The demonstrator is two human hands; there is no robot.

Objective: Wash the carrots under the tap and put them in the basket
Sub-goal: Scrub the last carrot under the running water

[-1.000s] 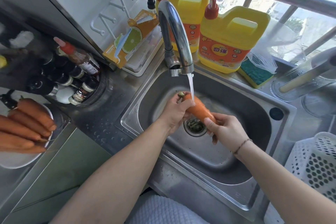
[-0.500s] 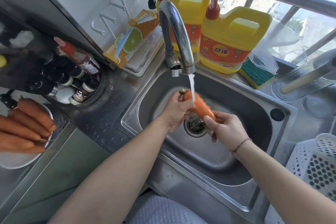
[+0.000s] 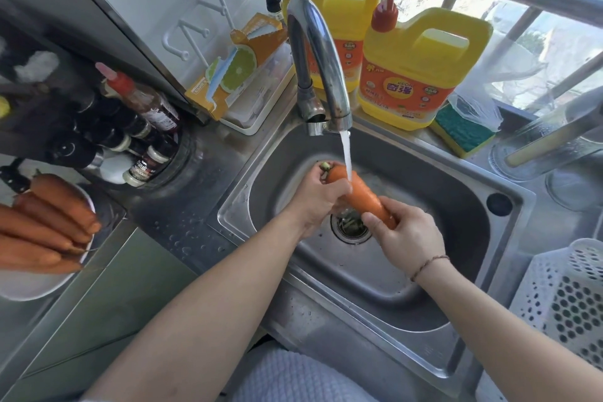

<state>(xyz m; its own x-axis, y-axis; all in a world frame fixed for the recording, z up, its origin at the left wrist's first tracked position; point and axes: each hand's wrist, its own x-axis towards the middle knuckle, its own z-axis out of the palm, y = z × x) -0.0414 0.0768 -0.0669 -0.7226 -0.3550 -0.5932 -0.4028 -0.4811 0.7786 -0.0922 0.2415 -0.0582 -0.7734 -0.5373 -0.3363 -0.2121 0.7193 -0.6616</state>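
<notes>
An orange carrot (image 3: 362, 194) is held over the steel sink (image 3: 424, 173), under the water running from the chrome tap (image 3: 321, 52). My left hand (image 3: 316, 197) grips its thick stalk end. My right hand (image 3: 408, 232) grips its thin end, which is hidden in my fingers. Several more carrots (image 3: 49, 222) lie on a white plate (image 3: 29, 284) at the far left. The white perforated basket (image 3: 567, 300) stands at the right edge, its inside mostly out of view.
Two yellow detergent jugs (image 3: 421, 68) and a green-yellow sponge (image 3: 460, 134) stand behind the sink. Sauce bottles (image 3: 143, 108) crowd a round rack at the left. A boxed item in a white tray (image 3: 235, 72) leans on the wall. A glass jar (image 3: 538, 147) lies at right.
The carrot has shifted slightly in both hands under the stream; the water now falls on its thick end. Both hands keep their grip.
</notes>
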